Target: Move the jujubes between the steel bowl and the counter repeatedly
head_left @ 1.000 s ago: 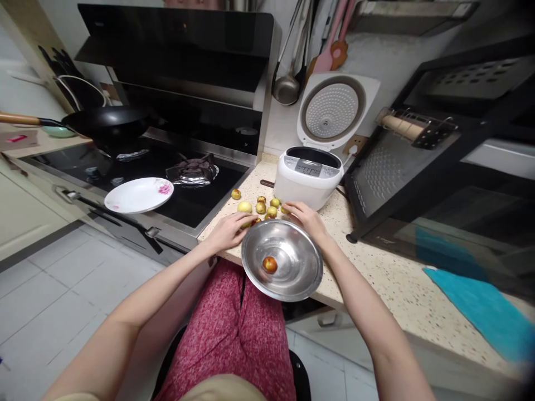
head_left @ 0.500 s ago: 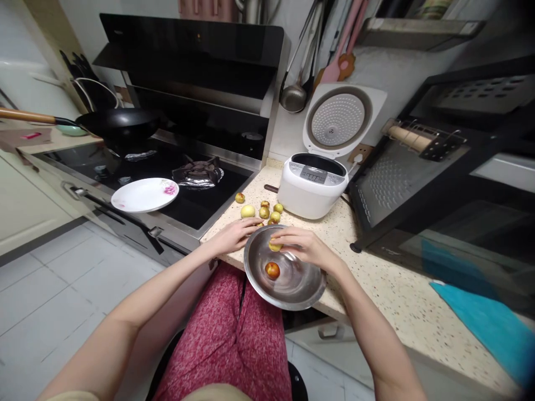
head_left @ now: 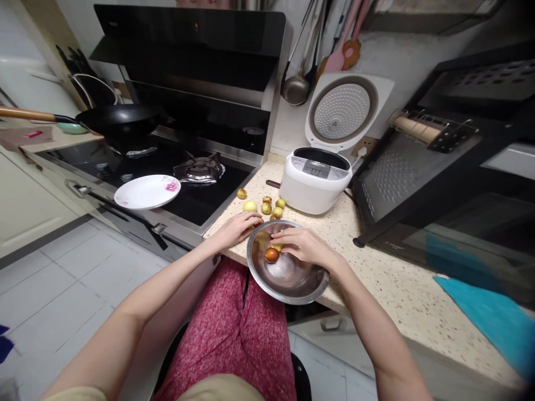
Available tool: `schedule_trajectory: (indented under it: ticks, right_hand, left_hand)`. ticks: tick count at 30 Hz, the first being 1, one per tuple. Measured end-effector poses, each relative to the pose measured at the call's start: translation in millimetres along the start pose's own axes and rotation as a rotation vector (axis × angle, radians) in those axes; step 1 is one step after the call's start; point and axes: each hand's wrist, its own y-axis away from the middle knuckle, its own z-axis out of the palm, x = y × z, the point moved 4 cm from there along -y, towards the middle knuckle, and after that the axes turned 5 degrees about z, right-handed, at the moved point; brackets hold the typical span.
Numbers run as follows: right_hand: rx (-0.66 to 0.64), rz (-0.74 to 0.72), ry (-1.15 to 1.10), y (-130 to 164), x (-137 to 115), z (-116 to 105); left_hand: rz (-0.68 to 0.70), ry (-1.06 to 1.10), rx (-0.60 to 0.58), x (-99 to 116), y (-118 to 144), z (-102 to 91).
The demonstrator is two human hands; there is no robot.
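While the person sits close against the speckled bench [head_left: 376,278], the right hand [head_left: 307,246] reaches into a steel bowl [head_left: 295,281] from its two o'clock side. Its fingers arch over a yellow-green fruit [head_left: 276,247] inside; whether they pinch it or merely touch it, I can't tell from here. A red-brown fruit [head_left: 271,255] lies just beside those fingertips, toward the bowl's ten o'clock wall. At six o'clock, the bowl's rim juts past the bench edge, above the person's lap.

Over at ten o'clock from the bowl, the left hand [head_left: 237,229] rests on the bench, fingers close together and bent toward the rim. A brown fruit shows partly at their tips, too hidden for me to say if it's gripped.

More mottled fruits [head_left: 266,208] cluster at eleven o'clock, with a pale yellow one [head_left: 249,206] near them. At one o'clock stands a white rice cooker [head_left: 313,192], lid raised. A flowered plate [head_left: 146,192] sits at ten o'clock, on the stove's front edge.
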Motion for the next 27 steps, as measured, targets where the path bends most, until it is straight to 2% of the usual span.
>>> schedule_trajectory:
  ticks: [6,10,16,19,23,27]
  right_hand:
    - [0.026,-0.015,-0.011,0,1,-1]
    - [0.123,-0.049,-0.005,-1,-2,-8]
    - [0.212,-0.03,-0.004,0,-6,-16]
    - [0.224,-0.03,0.005,-1,-4,-15]
    - [0.233,-0.021,0.003,-3,0,-12]
    - [0.243,-0.011,-0.002,-3,2,-12]
  left_hand:
    - [-0.006,-0.024,0.046,-3,1,0.5]
    - [0.005,0.025,0.072,-3,0,-1.0]
    - [0.05,0.076,0.325,0,5,-16.6]
    - [0.153,0.145,0.385,6,8,-21.2]
    - [0.307,0.225,0.34,12,10,-18.7]
    - [0.328,0.282,0.278,12,7,-16.3]
